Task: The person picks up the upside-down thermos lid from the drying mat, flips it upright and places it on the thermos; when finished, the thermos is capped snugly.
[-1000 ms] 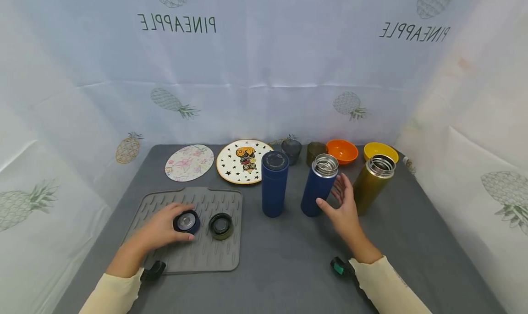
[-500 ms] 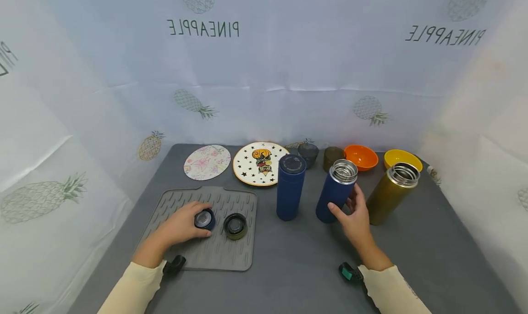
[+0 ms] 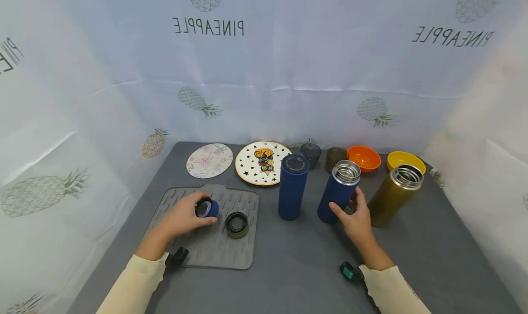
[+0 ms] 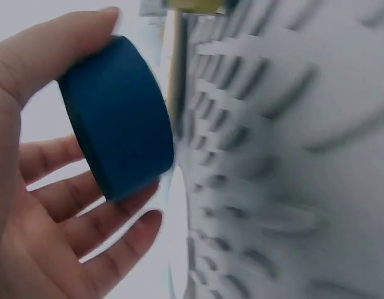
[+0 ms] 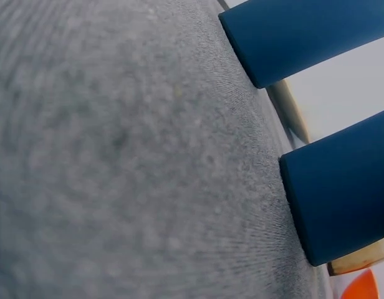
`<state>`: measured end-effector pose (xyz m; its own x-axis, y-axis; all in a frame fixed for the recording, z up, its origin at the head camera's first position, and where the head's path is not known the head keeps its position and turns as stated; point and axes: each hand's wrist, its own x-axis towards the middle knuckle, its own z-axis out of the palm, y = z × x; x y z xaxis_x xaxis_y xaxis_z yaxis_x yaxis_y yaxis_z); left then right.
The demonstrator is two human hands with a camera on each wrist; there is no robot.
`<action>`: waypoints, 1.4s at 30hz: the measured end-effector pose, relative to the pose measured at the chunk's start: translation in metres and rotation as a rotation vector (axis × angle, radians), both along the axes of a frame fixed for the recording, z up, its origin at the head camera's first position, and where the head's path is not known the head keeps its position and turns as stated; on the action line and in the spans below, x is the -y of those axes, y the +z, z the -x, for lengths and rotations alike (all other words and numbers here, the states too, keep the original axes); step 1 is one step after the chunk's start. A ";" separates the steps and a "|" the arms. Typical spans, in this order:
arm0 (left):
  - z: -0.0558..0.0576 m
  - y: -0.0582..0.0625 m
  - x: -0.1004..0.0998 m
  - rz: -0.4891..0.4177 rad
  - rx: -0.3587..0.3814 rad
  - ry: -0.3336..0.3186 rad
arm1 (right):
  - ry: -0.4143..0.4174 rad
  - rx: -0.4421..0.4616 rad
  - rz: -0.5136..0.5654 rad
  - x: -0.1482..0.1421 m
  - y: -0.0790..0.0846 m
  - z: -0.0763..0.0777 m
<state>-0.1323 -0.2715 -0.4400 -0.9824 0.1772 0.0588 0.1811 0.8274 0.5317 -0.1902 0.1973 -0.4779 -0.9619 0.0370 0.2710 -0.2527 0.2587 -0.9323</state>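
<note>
A blue bottle lid (image 3: 212,208) is pinched between the thumb and fingers of my left hand (image 3: 184,217). In the left wrist view the lid (image 4: 120,121) stands tilted, its blue side lifted off the ribbed grey mat (image 3: 218,256). My right hand (image 3: 355,221) holds an uncapped blue insulated bottle (image 3: 335,195) around its side, thumb in front. That bottle (image 5: 341,193) stands on the table in the right wrist view, where the hand is out of sight. On the mat beside my left hand lies an olive lid (image 3: 237,226), inner side up.
A capped blue bottle (image 3: 292,190) stands left of the held one, an uncapped olive bottle (image 3: 385,204) to its right. Behind are two plates, including a starred one (image 3: 252,167), two dark cups, an orange bowl (image 3: 364,158) and a yellow bowl (image 3: 406,160).
My left hand has raised the blue lid from the mat and tipped it so its blue side shows. The right hand keeps its place at the bottle. The head view has shifted left.
</note>
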 end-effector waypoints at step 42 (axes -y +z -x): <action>0.070 0.140 -0.133 -0.577 -0.196 -0.554 | 0.019 -0.082 -0.044 -0.004 -0.005 0.001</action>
